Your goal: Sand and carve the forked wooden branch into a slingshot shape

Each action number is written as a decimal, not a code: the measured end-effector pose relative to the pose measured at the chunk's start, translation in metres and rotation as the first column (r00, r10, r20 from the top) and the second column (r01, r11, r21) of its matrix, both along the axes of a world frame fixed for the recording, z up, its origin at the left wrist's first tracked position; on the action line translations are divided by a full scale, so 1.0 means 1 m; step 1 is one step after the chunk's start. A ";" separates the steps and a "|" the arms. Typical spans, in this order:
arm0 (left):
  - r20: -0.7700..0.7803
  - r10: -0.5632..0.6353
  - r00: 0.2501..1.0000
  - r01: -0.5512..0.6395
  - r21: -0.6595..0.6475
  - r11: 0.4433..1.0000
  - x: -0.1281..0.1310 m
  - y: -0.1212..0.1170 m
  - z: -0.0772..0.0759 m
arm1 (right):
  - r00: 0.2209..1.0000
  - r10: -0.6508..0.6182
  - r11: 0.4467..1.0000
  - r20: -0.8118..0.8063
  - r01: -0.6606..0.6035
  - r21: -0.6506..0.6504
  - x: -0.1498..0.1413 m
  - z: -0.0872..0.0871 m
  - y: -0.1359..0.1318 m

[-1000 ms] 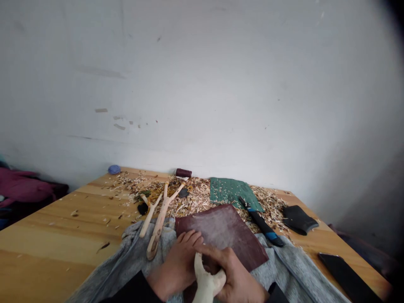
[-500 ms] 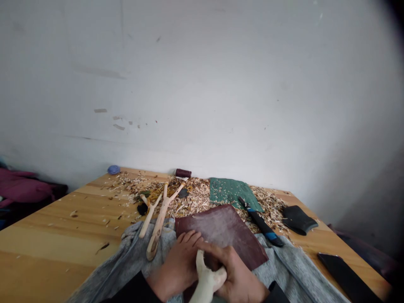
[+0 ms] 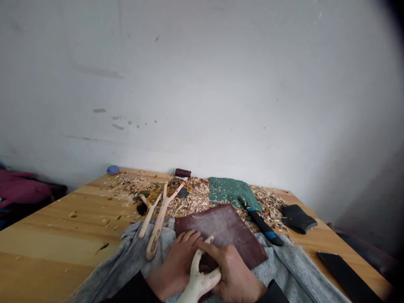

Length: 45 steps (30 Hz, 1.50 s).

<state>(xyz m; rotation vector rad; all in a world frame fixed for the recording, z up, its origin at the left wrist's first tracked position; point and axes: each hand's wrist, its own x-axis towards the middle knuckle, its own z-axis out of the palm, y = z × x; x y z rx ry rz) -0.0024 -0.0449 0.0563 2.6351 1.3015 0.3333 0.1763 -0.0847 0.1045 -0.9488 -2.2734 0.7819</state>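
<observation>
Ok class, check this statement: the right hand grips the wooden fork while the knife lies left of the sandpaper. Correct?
Not quite: the knife lies right of the sandpaper, not left, as the head view shows. The right hand does grip the wooden fork.

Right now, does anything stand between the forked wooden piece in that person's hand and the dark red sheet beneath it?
Nothing visible does. The forked wood, gripped in the right hand, has one prong directly over the dark red abrasive sheet. The left hand rests beside it on the sheet's near edge, not between them.
</observation>
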 end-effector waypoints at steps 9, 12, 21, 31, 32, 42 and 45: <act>-0.032 0.020 0.999 -0.020 -0.012 1.000 0.001 -0.009 0.013 | 0.967 0.083 0.990 -0.242 -0.107 -0.087 -0.002 0.014 -0.004; -0.092 0.027 0.995 -0.027 0.002 1.000 0.002 -0.008 0.016 | 0.973 0.088 0.988 -0.215 -0.112 -0.102 -0.004 0.016 -0.006; -0.162 -0.041 0.986 0.040 -0.011 0.999 0.000 0.001 0.011 | 0.996 0.072 0.996 -0.042 -0.074 -0.051 -0.007 0.015 -0.009; -0.025 0.006 1.000 -0.005 0.020 1.000 0.001 0.002 -0.001 | 0.984 -0.094 0.993 0.151 0.080 0.092 0.005 -0.004 0.006; -0.027 0.017 0.999 -0.016 0.021 1.000 0.001 0.002 -0.002 | 0.978 -0.112 0.990 0.177 0.095 0.107 0.006 -0.006 0.007; -0.084 0.000 0.996 -0.004 -0.047 0.999 0.001 -0.007 0.020 | 0.988 0.120 0.988 -0.098 -0.128 -0.087 -0.003 0.012 -0.007; -0.061 -0.019 0.998 0.019 -0.004 1.000 0.001 -0.005 0.017 | 0.993 0.092 0.994 -0.072 -0.096 -0.057 -0.003 0.010 -0.004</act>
